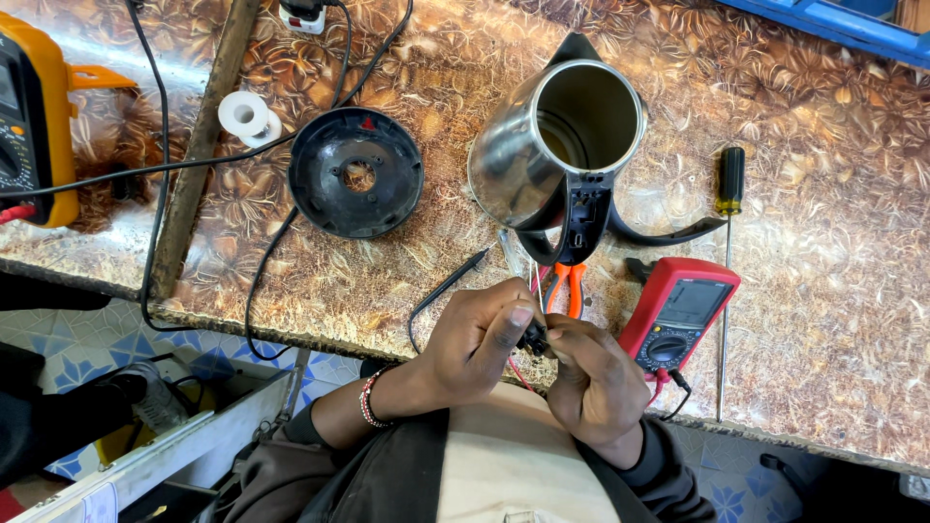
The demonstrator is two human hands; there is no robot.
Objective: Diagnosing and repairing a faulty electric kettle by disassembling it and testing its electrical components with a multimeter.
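Observation:
My left hand (pixel 475 339) and my right hand (pixel 596 378) meet at the table's near edge, both pinching a small black part (pixel 534 337) with thin wires running from it. A beaded bracelet is on my left wrist. Just beyond the hands stands an open steel kettle (pixel 542 145) with a black handle (pixel 581 218) stripped of its cover. Orange-handled pliers (pixel 567 286) lie under the handle, partly hidden.
A red multimeter (pixel 678 320) lies right of my hands, a black-handled screwdriver (pixel 727 223) beyond it. The round black kettle base (pixel 356 172) with its cord sits left, near a white tape roll (pixel 247 116). A yellow multimeter (pixel 39 116) is far left.

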